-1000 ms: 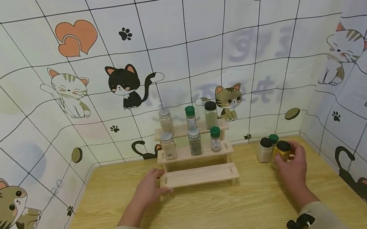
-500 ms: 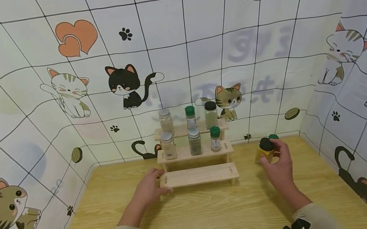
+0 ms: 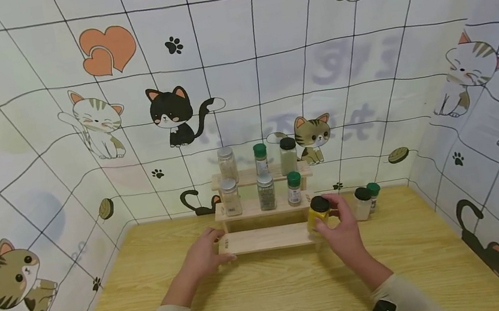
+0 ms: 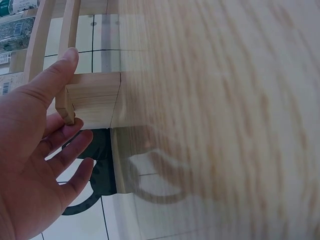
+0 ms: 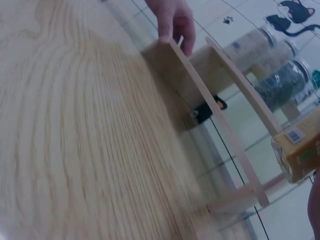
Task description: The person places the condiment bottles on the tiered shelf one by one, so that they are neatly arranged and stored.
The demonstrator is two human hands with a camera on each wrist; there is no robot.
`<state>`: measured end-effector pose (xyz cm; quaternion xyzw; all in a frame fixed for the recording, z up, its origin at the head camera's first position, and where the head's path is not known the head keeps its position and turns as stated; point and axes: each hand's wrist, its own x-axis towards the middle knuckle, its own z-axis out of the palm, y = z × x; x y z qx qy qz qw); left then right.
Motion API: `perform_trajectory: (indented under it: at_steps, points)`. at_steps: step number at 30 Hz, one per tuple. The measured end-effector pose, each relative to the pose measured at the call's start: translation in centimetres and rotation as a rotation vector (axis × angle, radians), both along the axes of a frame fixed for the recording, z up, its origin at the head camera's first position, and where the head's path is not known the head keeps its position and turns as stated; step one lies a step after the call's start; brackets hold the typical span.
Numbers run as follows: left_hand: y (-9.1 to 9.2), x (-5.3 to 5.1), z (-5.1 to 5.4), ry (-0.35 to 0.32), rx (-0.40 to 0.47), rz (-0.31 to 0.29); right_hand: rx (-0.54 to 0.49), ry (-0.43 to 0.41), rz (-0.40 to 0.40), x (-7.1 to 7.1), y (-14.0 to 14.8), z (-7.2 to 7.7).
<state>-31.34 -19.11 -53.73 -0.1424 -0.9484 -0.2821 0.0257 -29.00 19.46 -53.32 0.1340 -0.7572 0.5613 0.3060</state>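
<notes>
A three-step wooden spice rack (image 3: 268, 238) stands on the table, its lowest step bare. My left hand (image 3: 205, 253) holds the left end of that step; in the left wrist view the thumb (image 4: 70, 57) lies on one face of the board and fingertips reach the other. My right hand (image 3: 344, 225) grips a spice jar (image 3: 318, 216) with yellow contents and a black lid, upright by the right end of the lowest step. In the right wrist view the jar (image 5: 302, 147) appears above the board, apart from it, and little of the right hand shows.
Several spice jars (image 3: 266, 192) with silver, green and black lids line the upper two steps. To the right, a black-lidded jar (image 3: 363, 203) and a green-lidded jar (image 3: 374, 195) stand on the wooden table (image 3: 263, 296). A cat-print sheet (image 3: 238, 86) covers the walls.
My right hand has carried the yellow jar leftward from beside the other two jars to the rack's right end. The left hand stays on the lowest step. The head view has shifted slightly.
</notes>
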Motion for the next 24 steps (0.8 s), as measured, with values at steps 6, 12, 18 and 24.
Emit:
perform_trajectory:
  at_steps: [6, 12, 18, 24]
  points:
    - [0.0, -0.2, -0.3, -0.006, 0.005, 0.004, 0.023, -0.062, 0.115, -0.2, -2.4, 0.1]
    - [-0.1, -0.4, -0.4, -0.001, 0.002, 0.006, 0.047, -0.083, 0.240, -0.8, -4.9, 0.2]
    - [0.0, -0.4, -0.5, -0.004, -0.004, 0.009, 0.043, -0.148, 0.329, -1.3, -7.6, 0.6]
    - [0.0, -0.5, -0.5, -0.007, -0.008, 0.016, 0.070, -0.192, 0.390, -1.8, -10.2, 1.3]
